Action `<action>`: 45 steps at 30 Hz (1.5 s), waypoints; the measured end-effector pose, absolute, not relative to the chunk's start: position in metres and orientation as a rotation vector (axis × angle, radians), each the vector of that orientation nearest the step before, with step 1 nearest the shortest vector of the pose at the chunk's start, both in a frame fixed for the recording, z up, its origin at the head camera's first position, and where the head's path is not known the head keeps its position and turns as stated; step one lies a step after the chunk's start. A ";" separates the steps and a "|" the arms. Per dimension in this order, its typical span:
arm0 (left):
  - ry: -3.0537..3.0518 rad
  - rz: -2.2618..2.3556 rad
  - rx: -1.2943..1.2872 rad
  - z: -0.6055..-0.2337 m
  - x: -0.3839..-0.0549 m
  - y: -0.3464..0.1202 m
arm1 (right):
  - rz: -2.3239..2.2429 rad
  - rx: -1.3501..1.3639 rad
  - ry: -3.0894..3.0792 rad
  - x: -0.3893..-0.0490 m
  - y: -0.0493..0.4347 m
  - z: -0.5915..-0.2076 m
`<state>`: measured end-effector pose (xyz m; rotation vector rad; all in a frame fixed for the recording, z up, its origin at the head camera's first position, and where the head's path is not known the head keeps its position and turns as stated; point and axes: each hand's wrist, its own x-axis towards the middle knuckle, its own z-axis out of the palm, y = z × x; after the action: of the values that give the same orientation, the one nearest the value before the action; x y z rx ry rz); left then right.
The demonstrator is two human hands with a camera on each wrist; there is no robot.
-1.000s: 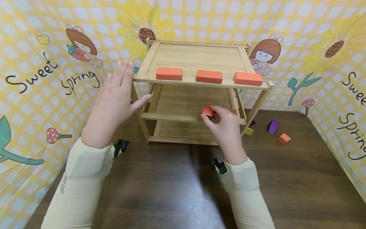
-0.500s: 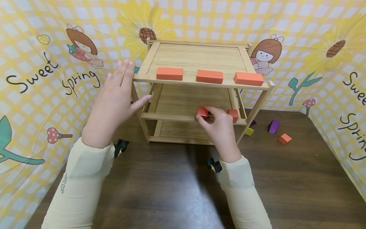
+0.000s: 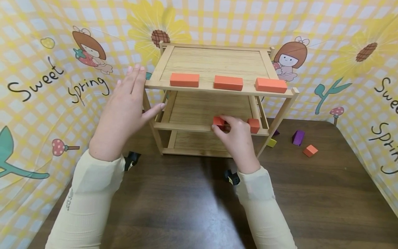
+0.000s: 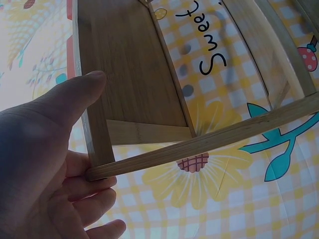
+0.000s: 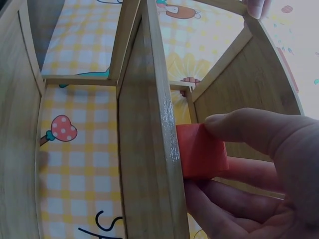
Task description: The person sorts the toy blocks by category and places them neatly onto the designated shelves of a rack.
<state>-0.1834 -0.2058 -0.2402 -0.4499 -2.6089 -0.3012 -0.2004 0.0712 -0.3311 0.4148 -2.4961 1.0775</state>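
A three-tier wooden shelf (image 3: 214, 90) stands on the table. My left hand (image 3: 122, 109) holds its upper left front corner, with the thumb on one side of the frame and the fingers on the other. On the middle tier's front edge, my right hand (image 3: 234, 140) pinches a red cube-shaped block (image 5: 202, 151) between thumb and fingers. Another red block (image 3: 253, 125) sits to its right on the same edge. Three orange-red rectangular blocks, at left (image 3: 185, 80), centre (image 3: 228, 83) and right (image 3: 271, 85), lie in a row along the top tier's front edge.
Loose blocks lie on the dark table (image 3: 186, 207) right of the shelf: an orange block (image 3: 310, 150), a purple block (image 3: 298, 137), a yellow block (image 3: 272, 143) and a partly hidden dark purple one. Patterned yellow-checked cloth (image 3: 217, 20) surrounds the table.
My right hand has moved a little left along the middle tier with the red block, uncovering the other red block at right. My left hand has stayed in place.
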 end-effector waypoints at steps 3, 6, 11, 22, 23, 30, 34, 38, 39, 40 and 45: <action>-2.608 -0.305 -0.454 -0.240 -0.184 -0.205 | 1.074 0.414 -2.507 -0.201 0.072 -0.330; -2.605 -0.308 -0.458 -0.240 -0.185 -0.204 | 1.074 0.411 -2.520 -0.201 0.073 -0.330; -2.606 -0.306 -0.457 -0.239 -0.184 -0.205 | 1.075 0.418 -2.515 -0.202 0.074 -0.330; -2.575 -0.275 -0.465 -0.238 -0.184 -0.205 | 1.102 0.414 -2.496 -0.203 0.074 -0.329; -2.575 -0.275 -0.466 -0.238 -0.184 -0.204 | 1.104 0.414 -2.497 -0.203 0.074 -0.329; -2.589 -0.275 -0.454 -0.238 -0.183 -0.204 | 1.111 0.420 -2.494 -0.204 0.074 -0.329; -2.586 -0.274 -0.461 -0.238 -0.183 -0.204 | 1.123 0.422 -2.486 -0.203 0.074 -0.330; -2.584 -0.274 -0.467 -0.238 -0.183 -0.204 | 1.132 0.425 -2.483 -0.203 0.075 -0.330; -2.588 -0.278 -0.467 -0.238 -0.183 -0.204 | 1.133 0.425 -2.484 -0.202 0.075 -0.331; -2.590 -0.278 -0.469 -0.238 -0.183 -0.205 | 1.136 0.424 -2.486 -0.202 0.075 -0.331; -2.614 -0.299 -0.469 -0.239 -0.184 -0.206 | 1.158 0.414 -2.495 -0.202 0.075 -0.331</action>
<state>-0.1836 -0.2061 -0.2391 -0.4688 -2.6140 -0.2992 -0.2016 0.0747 -0.3310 0.4141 -2.4948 1.1579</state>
